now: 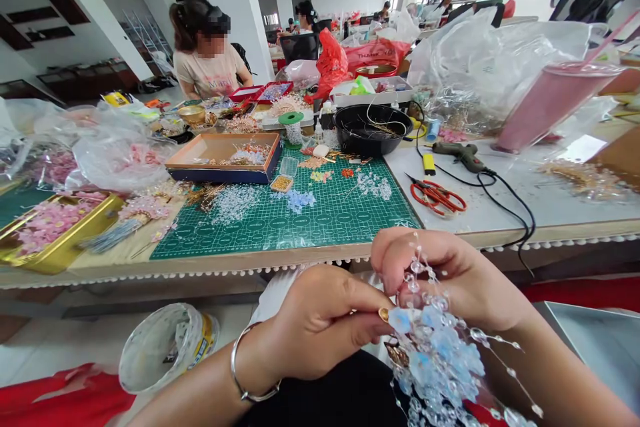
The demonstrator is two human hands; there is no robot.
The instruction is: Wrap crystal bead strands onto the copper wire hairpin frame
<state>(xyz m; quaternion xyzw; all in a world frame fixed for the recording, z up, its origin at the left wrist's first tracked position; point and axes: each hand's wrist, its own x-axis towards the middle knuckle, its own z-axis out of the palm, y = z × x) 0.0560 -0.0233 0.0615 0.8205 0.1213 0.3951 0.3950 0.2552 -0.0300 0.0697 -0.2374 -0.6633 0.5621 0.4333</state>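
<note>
Above my lap, a spray of pale blue flower-shaped beads and clear crystal bead strands (433, 353) hangs in front of me. My right hand (445, 273) pinches the top of its strands between fingers and thumb. My left hand (320, 320), with a silver bangle (253, 373) at the wrist, holds a small gold metal piece (383, 314) at its fingertips, right against the blue beads. Both hands are close together, just below the table edge. A bronze-coloured part (397, 353) shows among the beads, and I cannot tell what it is.
A green cutting mat (285, 227) with loose beads lies ahead, beside a bead-filled box tray (223, 157) and a black bowl (370, 130). Red scissors (437, 197) and a glue gun (460, 155) lie right. A white tub (165, 347) stands below. A co-worker (205, 60) sits opposite.
</note>
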